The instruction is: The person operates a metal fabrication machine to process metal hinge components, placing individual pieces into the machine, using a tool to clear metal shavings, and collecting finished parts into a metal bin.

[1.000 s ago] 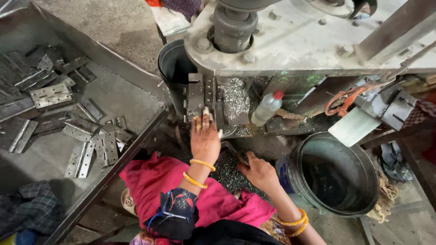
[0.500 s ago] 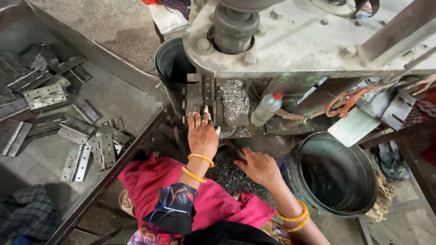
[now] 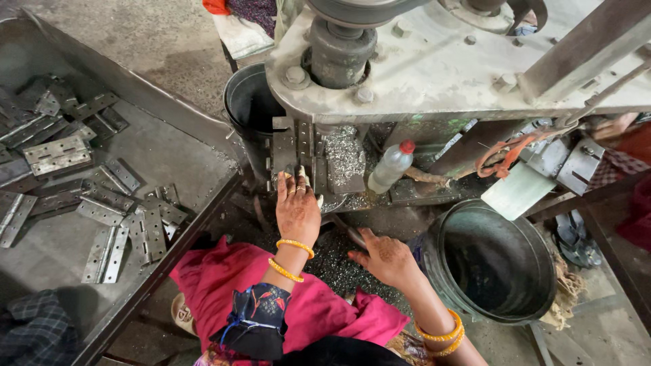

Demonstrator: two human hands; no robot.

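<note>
Reaching left hand [image 3: 296, 209] at press bed [image 3: 303, 154]

Two hands at the foot of a grey press machine

At frame centre the left hand [image 3: 296, 209] reaches up, fingers on the machine's slotted metal bed [image 3: 302, 150], beside a heap of bright metal shavings [image 3: 344, 156]. The right hand [image 3: 385, 257] rests open lower down, over dark swarf on the floor. A plastic bottle [image 3: 391, 165] leans right of centre, a dark bucket [image 3: 495, 261] sits lower right, and flat hinges [image 3: 102, 210] lie in the tray [image 3: 163, 146] at left.
</note>
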